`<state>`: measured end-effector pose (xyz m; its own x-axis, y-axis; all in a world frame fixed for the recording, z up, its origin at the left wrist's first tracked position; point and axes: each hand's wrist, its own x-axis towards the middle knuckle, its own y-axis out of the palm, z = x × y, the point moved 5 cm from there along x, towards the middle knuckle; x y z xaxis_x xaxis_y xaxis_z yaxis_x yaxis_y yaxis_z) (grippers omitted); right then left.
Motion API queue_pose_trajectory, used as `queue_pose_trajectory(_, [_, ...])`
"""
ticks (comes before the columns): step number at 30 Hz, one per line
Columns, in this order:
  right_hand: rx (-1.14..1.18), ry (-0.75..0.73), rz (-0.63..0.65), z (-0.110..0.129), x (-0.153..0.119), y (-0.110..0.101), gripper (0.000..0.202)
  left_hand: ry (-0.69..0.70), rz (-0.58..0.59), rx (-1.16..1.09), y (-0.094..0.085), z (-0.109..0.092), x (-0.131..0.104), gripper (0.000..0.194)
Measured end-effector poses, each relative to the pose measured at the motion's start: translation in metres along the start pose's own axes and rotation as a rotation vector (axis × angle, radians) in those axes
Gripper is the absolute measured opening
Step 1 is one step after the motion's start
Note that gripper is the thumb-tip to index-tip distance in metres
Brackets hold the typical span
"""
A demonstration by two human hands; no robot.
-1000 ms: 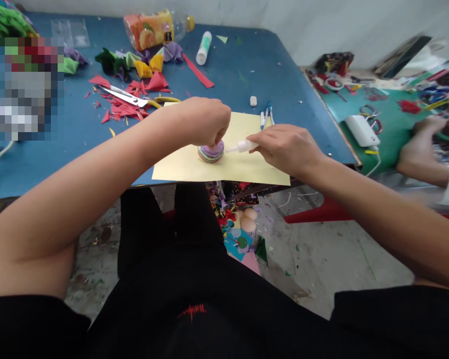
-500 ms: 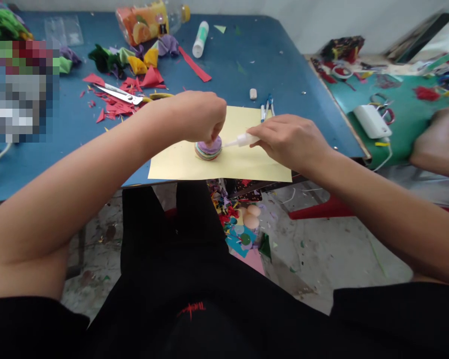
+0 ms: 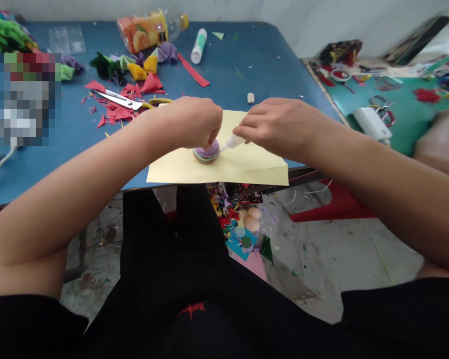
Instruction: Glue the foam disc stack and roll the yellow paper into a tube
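A small round stack of coloured layers (image 3: 206, 155), purple on top with green and brown-orange edges below, sits on a pale yellow sheet of paper (image 3: 247, 172). From above, my left hand (image 3: 198, 121) is closed, its fingertips pinching at the purple top; the exact contact is partly hidden by the hand. My right hand (image 3: 273, 122) is wrapped round a white glue bottle (image 3: 236, 141), which it holds tilted. The bottle's thin nozzle points left and meets the right edge of the stack.
Left of the paper lie scissors (image 3: 121, 99) among red scraps (image 3: 114, 113). Behind are fabric pieces (image 3: 136, 71), a juice bottle (image 3: 142, 32), a glue stick (image 3: 199, 46) and an eraser (image 3: 250, 98). Another person's hand (image 3: 439, 134) is at the green table (image 3: 404, 94) on the right.
My right hand has moved left with the glue bottle, closer to the stack, and now covers the compass behind it. My left hand stays at the stack. The view has shifted slightly.
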<state>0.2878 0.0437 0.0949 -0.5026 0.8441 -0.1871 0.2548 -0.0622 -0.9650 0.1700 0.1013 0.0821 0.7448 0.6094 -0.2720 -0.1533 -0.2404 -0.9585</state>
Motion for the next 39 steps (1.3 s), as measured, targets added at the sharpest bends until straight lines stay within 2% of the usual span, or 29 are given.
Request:
queue_pose_trajectory(3, [0.014,-0.064,0.052,0.008,0.002,-0.003,0.035,-0.016,0.007,0.005,0.0,0.0,-0.001,0.036])
queue_pose_trajectory(9, [0.101,-0.061,-0.025,0.008,0.011,-0.019,0.026,-0.025,0.015,0.019,0.001,0.0,-0.002,0.035])
queue_pose_trajectory(15, [-0.026,-0.218,0.014,0.023,0.02,-0.023,0.034,0.006,-0.009,0.0,0.0,0.0,0.0,0.037])
queue_pose_trajectory(18, [-0.094,-0.23,0.019,0.026,0.021,-0.028,0.041,0.005,0.012,0.004,0.001,0.0,-0.001,0.04])
queue_pose_trajectory(22, [-0.183,-0.254,-0.021,0.026,0.019,-0.032,0.04,-0.007,0.054,0.021,0.002,0.002,-0.005,0.045])
queue_pose_trajectory(26, [-0.156,-0.288,-0.042,0.02,0.024,-0.02,0.048,-0.012,0.073,0.025,0.002,0.003,-0.006,0.047])
queue_pose_trajectory(32, [-0.024,-0.276,-0.066,-0.003,0.043,0.009,0.06,-0.015,0.061,0.039,0.001,0.004,-0.005,0.047])
queue_pose_trajectory(39, [0.001,-0.258,-0.048,-0.013,0.049,0.022,0.065,0.021,0.022,0.059,-0.001,0.001,-0.006,0.043])
